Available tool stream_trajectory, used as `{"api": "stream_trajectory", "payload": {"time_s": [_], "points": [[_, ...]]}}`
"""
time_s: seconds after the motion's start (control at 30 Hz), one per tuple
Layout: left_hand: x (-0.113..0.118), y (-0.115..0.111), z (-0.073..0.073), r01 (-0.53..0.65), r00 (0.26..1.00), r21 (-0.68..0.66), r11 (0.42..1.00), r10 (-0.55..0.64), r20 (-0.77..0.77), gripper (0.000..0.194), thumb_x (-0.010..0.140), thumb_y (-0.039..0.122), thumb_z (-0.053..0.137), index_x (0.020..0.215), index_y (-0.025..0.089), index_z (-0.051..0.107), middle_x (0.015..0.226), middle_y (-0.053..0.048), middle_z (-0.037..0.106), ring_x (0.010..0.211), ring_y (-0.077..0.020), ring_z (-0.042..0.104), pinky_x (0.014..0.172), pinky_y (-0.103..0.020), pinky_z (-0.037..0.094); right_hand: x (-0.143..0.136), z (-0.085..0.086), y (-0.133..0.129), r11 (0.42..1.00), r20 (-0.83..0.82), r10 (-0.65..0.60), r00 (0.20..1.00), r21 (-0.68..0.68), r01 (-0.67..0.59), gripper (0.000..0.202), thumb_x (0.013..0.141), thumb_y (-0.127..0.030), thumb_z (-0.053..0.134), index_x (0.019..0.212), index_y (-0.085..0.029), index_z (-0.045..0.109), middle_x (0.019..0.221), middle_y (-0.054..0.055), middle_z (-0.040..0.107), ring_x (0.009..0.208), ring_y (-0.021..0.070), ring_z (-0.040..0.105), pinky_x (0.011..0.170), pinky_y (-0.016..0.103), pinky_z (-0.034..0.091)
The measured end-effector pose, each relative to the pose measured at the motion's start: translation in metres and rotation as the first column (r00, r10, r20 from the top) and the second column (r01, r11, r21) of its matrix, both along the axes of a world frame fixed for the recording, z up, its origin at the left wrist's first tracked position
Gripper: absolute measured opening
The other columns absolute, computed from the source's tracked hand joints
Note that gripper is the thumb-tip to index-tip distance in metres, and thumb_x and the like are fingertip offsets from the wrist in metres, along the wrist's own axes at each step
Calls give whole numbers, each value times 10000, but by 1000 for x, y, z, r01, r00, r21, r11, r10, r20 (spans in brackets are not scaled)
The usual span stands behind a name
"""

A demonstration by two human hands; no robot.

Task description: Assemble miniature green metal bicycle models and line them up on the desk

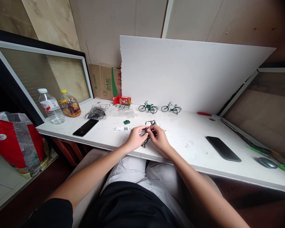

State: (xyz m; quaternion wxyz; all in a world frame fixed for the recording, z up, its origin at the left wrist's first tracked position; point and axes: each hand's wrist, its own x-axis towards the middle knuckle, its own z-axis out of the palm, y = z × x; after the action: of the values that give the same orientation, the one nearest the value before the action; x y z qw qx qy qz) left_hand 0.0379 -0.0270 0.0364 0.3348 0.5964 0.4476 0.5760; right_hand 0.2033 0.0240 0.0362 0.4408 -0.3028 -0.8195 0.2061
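Note:
A small black model bicycle (144,144) stands at the front of the white table, its handlebar pointing away from me. My left hand (135,138) is closed on its left side, fingertips at the rear rack. My right hand (157,138) pinches the bicycle from the right, and its fingertips meet those of my left hand. The fingers cover the middle of the frame. A small green part (127,122) and a white label strip (121,129) lie just beyond my left hand. Two green model bicycles (148,108) (171,108) stand farther back.
On the white table (180,126), a phone (86,127) and two bottles (52,107) (70,104) are at left, with bagged black parts (96,113) beside them. A dark phone (223,148) and a mouse (267,162) are at right. A white board (192,72) leans behind.

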Motion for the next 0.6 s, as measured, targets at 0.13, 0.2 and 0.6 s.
{"api": "stream_trajectory", "payload": {"time_s": [0.13, 0.2, 0.6], "points": [[-1, 0, 0, 4, 1000, -2, 1000, -4, 11, 376, 870, 132, 740, 1245, 117, 752, 1333, -188, 745, 1235, -292, 724, 1156, -470, 536, 1, -1, 3, 999, -1, 33, 999, -21, -33, 273, 1055, -455, 552, 981, -220, 670, 946, 84, 721, 812, 222, 657, 734, 347, 522], [-2, 0, 0, 5, 1000, -2, 1000, -5, 6, 381, 870, 138, 747, 1250, 118, 752, 1338, -192, 742, 1241, -297, 721, 1162, -477, 530, 2, -1, 3, 999, -1, 43, 999, -32, -43, 286, 1057, -466, 550, 983, -219, 673, 946, 84, 720, 802, 218, 651, 728, 345, 524], [-2, 0, 1, -3, 1000, -12, 1000, 3, -1, 386, 873, 146, 751, 1258, 112, 749, 1347, -201, 735, 1260, -316, 713, 1170, -498, 526, 1, 2, 0, 994, -37, 70, 997, -80, -73, 313, 1055, -489, 564, 988, -210, 691, 945, 80, 726, 797, 209, 657, 716, 338, 532]]}}
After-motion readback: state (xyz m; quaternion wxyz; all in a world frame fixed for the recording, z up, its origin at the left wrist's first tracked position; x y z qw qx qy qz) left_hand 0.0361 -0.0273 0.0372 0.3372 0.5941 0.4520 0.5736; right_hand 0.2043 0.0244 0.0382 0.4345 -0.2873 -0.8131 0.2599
